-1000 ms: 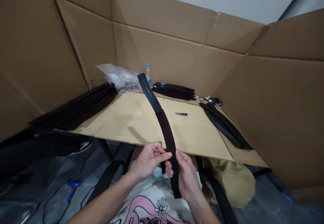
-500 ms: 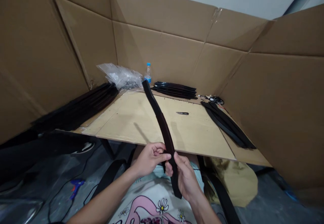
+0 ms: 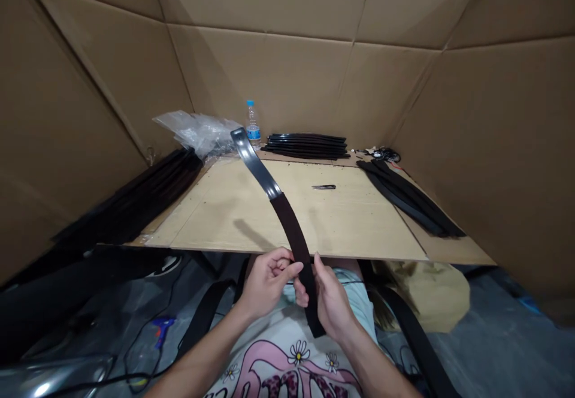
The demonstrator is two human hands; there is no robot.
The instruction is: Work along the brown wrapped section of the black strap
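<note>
A long black strap [image 3: 287,224] curves up from my lap over the wooden board [image 3: 359,224]. Its far half is glossy, its near half matte and dark. My left hand [image 3: 268,281] pinches the strap's left edge near the board's front edge. My right hand [image 3: 330,302] grips the strap just to the right, with the short lower end hanging below the palm.
Cardboard walls enclose the board. On it lie a stack of black strips [image 3: 309,145] at the back, more strips [image 3: 408,197] at right, a long pile [image 3: 135,200] at left, a plastic bag [image 3: 197,131], a water bottle [image 3: 253,123] and a small metal tool [image 3: 324,187]. A blue glue gun [image 3: 162,328] lies on the floor.
The strap has twisted so its far half faces up and shines. My head has tilted down, so the board sits higher in view. Both hands stay on the strap.
</note>
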